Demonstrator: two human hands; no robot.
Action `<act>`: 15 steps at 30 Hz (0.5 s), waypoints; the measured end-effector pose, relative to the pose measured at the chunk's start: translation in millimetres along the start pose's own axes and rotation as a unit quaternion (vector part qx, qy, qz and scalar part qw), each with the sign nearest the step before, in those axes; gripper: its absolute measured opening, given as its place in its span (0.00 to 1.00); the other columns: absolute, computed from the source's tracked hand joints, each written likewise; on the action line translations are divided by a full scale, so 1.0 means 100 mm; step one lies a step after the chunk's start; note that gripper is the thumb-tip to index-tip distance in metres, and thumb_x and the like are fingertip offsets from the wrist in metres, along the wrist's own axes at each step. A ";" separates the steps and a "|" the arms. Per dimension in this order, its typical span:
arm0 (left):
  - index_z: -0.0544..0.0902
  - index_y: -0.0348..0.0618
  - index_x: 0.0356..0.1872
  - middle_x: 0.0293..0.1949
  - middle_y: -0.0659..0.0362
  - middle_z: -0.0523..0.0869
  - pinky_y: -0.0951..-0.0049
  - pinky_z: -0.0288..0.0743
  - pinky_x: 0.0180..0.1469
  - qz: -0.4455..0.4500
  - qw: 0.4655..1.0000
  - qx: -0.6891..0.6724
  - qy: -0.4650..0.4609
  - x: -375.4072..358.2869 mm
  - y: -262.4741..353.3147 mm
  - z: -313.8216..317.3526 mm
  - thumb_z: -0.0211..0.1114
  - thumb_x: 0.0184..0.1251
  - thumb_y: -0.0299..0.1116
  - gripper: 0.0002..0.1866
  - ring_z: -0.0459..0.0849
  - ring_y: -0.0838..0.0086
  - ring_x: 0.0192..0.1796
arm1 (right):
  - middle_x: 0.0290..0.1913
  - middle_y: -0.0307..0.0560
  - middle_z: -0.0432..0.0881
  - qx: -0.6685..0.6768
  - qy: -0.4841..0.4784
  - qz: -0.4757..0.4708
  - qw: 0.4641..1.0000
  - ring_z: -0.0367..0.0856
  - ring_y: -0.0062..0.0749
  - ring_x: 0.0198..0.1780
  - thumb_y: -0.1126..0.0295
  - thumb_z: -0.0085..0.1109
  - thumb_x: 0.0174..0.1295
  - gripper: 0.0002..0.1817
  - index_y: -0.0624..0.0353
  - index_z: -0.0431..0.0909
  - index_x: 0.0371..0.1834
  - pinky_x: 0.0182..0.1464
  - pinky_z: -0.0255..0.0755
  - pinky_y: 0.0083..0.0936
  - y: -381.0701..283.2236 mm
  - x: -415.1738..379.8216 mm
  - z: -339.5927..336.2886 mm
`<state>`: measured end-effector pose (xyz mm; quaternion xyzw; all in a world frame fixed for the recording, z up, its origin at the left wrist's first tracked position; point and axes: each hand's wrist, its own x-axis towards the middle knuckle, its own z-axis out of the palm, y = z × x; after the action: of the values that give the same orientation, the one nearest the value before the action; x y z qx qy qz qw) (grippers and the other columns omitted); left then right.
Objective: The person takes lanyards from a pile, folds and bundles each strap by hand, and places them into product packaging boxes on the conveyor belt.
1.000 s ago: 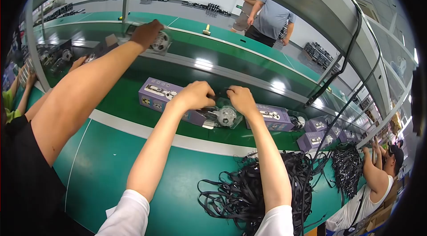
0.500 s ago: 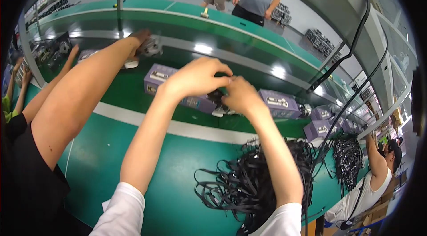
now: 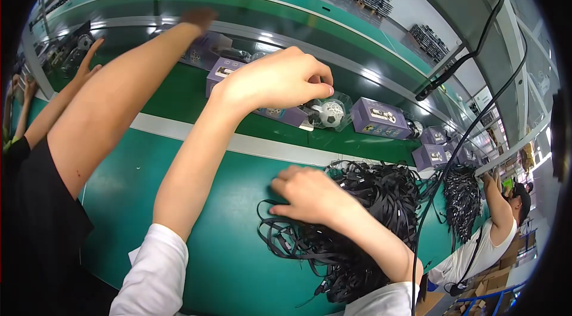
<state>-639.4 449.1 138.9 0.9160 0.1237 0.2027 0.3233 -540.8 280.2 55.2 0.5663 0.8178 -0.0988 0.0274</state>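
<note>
My left hand (image 3: 280, 80) hovers over the conveyor with its fingers bent and a gap between thumb and index finger; I see nothing held there. Just below it, a clear plastic tray (image 3: 344, 114) holds a black-and-white football-shaped item (image 3: 331, 114). A purple printed box (image 3: 289, 115) lies partly hidden under that hand. My right hand (image 3: 307, 195), slightly blurred, is at the left edge of a tangled heap of black straps (image 3: 381, 208) with small clips. Its fingers are apart, with nothing visible in them.
More purple boxes (image 3: 381, 118) line the green belt (image 3: 161, 98). A co-worker's arm (image 3: 128, 86) stretches across on the left. A second strap bundle (image 3: 462, 208) and another person (image 3: 497, 238) are at right. A black cable (image 3: 456, 155) hangs before the metal frame.
My hands have separated: the right came back down to the strap heap, while the left stays above the belt. The football-shaped item is now uncovered. The co-worker's hand moved farther across the belt.
</note>
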 end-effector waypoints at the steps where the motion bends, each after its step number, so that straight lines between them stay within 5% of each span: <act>1: 0.84 0.37 0.46 0.40 0.49 0.87 0.67 0.77 0.44 0.007 1.000 0.002 0.004 -0.01 0.01 -0.01 0.59 0.63 0.38 0.17 0.85 0.62 0.40 | 0.35 0.53 0.80 0.010 -0.012 -0.022 1.000 0.81 0.49 0.42 0.62 0.60 0.56 0.14 0.63 0.77 0.34 0.46 0.76 0.40 -0.03 0.04 0.13; 3: 0.83 0.37 0.46 0.40 0.49 0.87 0.67 0.77 0.44 0.020 1.000 0.010 0.010 -0.06 0.01 -0.05 0.59 0.64 0.38 0.16 0.85 0.64 0.40 | 0.34 0.54 0.80 0.018 -0.058 -0.036 0.998 0.81 0.51 0.40 0.68 0.56 0.57 0.09 0.63 0.76 0.34 0.44 0.76 0.41 -0.08 0.10 0.21; 7: 0.83 0.37 0.45 0.40 0.51 0.87 0.68 0.76 0.44 0.101 0.981 -0.081 0.147 -0.06 -0.05 -0.10 0.59 0.66 0.39 0.16 0.84 0.67 0.40 | 0.30 0.56 0.80 0.026 0.103 0.053 0.993 0.82 0.53 0.34 0.67 0.57 0.56 0.10 0.64 0.76 0.27 0.37 0.76 0.45 -0.14 0.20 -0.45; 11: 0.83 0.35 0.41 0.35 0.56 0.86 0.74 0.75 0.42 0.131 0.962 -0.087 0.224 -0.18 -0.07 -0.26 0.58 0.68 0.37 0.14 0.82 0.74 0.37 | 0.29 0.62 0.82 -0.019 -0.130 0.137 0.982 0.84 0.53 0.36 0.57 0.64 0.53 0.18 0.65 0.82 0.26 0.44 0.77 0.43 -0.26 0.26 -0.55; 14: 0.83 0.33 0.38 0.30 0.56 0.85 0.76 0.75 0.41 0.132 0.960 -0.095 0.226 -0.27 -0.05 -0.37 0.57 0.69 0.36 0.14 0.82 0.76 0.34 | 0.30 0.63 0.82 0.005 -0.180 0.092 0.979 0.82 0.56 0.36 0.64 0.61 0.51 0.12 0.63 0.84 0.29 0.43 0.76 0.43 -0.27 0.27 -0.17; 15: 0.83 0.33 0.36 0.29 0.56 0.85 0.76 0.74 0.41 0.148 0.951 -0.115 0.248 -0.29 -0.05 -0.39 0.56 0.69 0.35 0.14 0.81 0.76 0.34 | 0.29 0.62 0.82 0.025 -0.126 0.089 0.988 0.82 0.56 0.36 0.66 0.60 0.51 0.11 0.63 0.84 0.29 0.43 0.76 0.43 -0.27 0.30 -0.23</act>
<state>-683.0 463.8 155.6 0.8018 0.0390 0.4816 0.3517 -574.6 303.0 76.9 0.6207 0.7512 -0.1871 0.1242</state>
